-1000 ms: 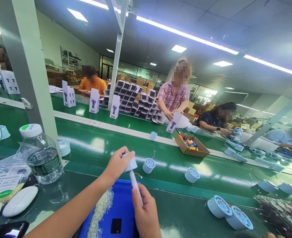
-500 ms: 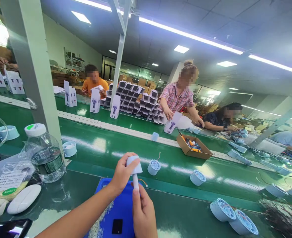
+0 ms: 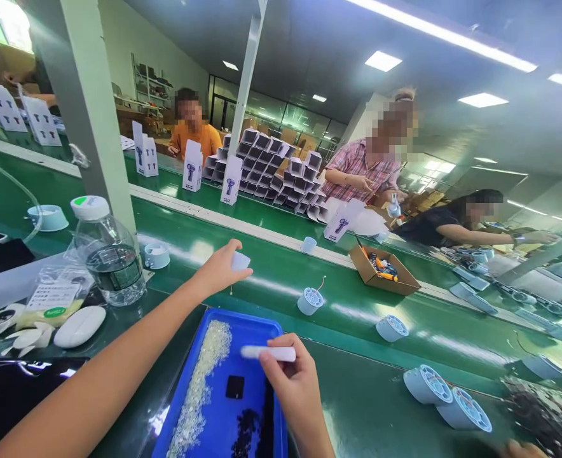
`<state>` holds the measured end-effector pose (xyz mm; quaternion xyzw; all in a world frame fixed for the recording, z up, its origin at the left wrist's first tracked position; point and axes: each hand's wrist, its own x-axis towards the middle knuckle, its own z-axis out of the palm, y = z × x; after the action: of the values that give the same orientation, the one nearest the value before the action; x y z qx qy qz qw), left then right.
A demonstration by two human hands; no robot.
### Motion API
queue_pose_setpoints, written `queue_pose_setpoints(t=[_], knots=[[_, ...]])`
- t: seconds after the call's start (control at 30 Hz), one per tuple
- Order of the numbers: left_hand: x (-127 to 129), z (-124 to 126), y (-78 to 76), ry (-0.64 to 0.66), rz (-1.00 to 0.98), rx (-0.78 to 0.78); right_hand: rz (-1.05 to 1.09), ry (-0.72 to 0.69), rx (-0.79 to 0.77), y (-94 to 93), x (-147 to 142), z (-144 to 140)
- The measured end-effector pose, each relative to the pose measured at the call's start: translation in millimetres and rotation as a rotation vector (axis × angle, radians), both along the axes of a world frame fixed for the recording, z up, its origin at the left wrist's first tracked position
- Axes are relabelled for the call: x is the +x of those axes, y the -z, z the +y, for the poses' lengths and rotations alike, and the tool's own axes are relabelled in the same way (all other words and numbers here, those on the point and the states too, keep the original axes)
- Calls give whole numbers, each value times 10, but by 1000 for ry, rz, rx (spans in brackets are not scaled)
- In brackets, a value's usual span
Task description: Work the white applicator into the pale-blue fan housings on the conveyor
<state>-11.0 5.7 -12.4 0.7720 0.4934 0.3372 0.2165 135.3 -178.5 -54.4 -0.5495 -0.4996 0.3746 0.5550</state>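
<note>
- Take the blue tray [image 3: 257, 327] as the clock's centre, with 12 o'clock at the far side of the bench.
- Your left hand [image 3: 221, 270] is at 12 o'clock, above the green belt [image 3: 276, 273], its fingers and thumb closed around a light-blue plastic part [image 3: 239, 261]. Most of that part is hidden by your hand; a thin wire end [image 3: 231, 290] hangs just below and seems to belong to it.
- Your right hand [image 3: 297, 378] is on the tray's 3 o'clock side, pinching a white rod [image 3: 276, 353] between thumb and fingers. The rod lies roughly level, its blurred end towards 9 o'clock, over the tray and well apart from the light-blue part.
- In the tray, small clear pieces [image 3: 202, 375] run down the 9 o'clock side, a black square [image 3: 234, 387] sits near the middle, and small black bits [image 3: 245, 429] lie towards 6 o'clock.
- One light-blue fan housing [image 3: 310, 301] stands on the belt at 2 o'clock; a pair of housings [image 3: 445, 395] sits at 3 o'clock.
- Judging from the gap between the two held pieces, you are at a handling step, with one piece per hand and nothing being joined.
- The next move calls for a firm left grip, the wire kept free, and the rod kept off the tray's contents.
</note>
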Motion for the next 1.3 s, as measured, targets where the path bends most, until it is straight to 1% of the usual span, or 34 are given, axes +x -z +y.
queue_pose_setpoints(t=[0.07,0.1,0.2,0.27,0.37,0.47,0.57,0.67,0.73,0.8,0.87,0.9,0.97,1.03,1.1,1.17,1.3], knots=[[5,4,58,62,93,22,-32,-27,45,4,1,-13],[16,-4,75,57,115,34,-52,-38,63,12,1,-17],[57,-39,90,-26,135,61,-126,-72,96,45,-17,-22],[72,-54,83,-43,144,61,-188,-89,122,59,-40,-21],[59,-52,62,-23,188,22,-259,-88,154,61,-73,-18],[20,-27,59,-16,267,-45,-286,-76,140,58,-85,-10],[-14,11,127,11,332,-18,-301,-75,125,62,-77,1],[-25,47,265,47,373,45,-318,-74,131,69,-70,7],[-20,59,344,94,374,30,-331,-73,141,73,-76,5],[-10,58,364,143,348,-4,-352,-77,165,77,-93,0],[-6,51,312,143,307,-18,-386,-111,204,82,-113,-8],[-10,49,264,112,285,-17,-406,-135,223,85,-122,-12],[-35,54,151,-11,261,-5,-429,-151,260,88,-127,-22],[-88,74,57,-184,284,10,-400,-95,292,87,-111,-36],[-162,107,10,-344,351,2,-351,-23,305,86,-83,-53],[-243,145,13,-448,420,-48,-337,-2,289,90,-56,-70],[-366,216,97,-562,469,-194,-377,-9,249,106,-52,-72]])
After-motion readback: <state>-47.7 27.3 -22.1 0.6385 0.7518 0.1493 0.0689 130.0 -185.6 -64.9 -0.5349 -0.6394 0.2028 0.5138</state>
